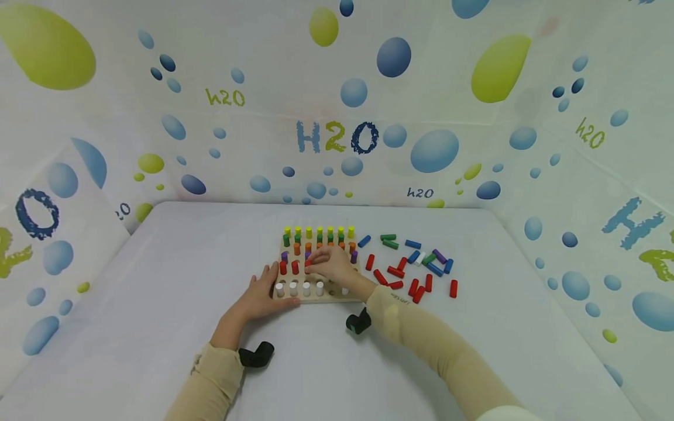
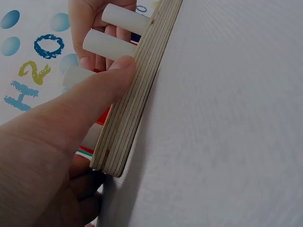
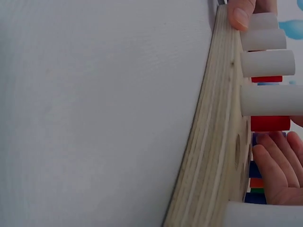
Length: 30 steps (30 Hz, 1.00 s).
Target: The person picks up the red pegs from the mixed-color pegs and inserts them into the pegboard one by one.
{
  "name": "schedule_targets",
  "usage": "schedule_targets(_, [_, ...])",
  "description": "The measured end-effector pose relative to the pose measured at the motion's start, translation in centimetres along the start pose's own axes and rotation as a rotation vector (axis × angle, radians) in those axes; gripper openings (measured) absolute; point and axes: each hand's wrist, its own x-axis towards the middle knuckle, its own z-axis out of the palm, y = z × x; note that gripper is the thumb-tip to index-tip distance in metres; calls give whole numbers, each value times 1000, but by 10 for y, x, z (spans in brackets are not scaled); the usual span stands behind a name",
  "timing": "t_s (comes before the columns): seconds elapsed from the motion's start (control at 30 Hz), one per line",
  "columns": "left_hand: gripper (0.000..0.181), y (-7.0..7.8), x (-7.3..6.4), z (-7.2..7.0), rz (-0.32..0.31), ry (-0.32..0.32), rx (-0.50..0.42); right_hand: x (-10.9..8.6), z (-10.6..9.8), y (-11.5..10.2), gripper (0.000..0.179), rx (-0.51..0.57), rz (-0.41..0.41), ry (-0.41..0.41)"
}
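A wooden pegboard (image 1: 316,299) bears rows of yellow, green, orange, purple, red and white pegs. My left hand (image 1: 259,298) holds the board's near left corner, the thumb (image 2: 124,67) along the front edge and the other fingers at the left side. Over the board, my right hand (image 1: 334,266) pinches a red peg (image 1: 308,264) in the red row, to the right of two standing red pegs. That peg (image 3: 270,124) looks upright at its hole; its lower end is hard to make out. In the front row, white pegs (image 1: 306,289) stand with an empty hole among them.
Loose pegs lie right of the board: several red (image 1: 396,272), several blue (image 1: 413,244), a few green (image 1: 389,244), a purple (image 1: 439,256) and a white one (image 1: 420,258). Patterned sheeting (image 1: 337,88) encloses the white table (image 1: 184,263) at the back and sides.
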Motion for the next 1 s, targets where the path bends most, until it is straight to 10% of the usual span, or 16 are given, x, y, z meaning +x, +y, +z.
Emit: schedule_targets(1.0, [111,1,-1,1,9,17,10,-14,-63,11,33,89,-152,7])
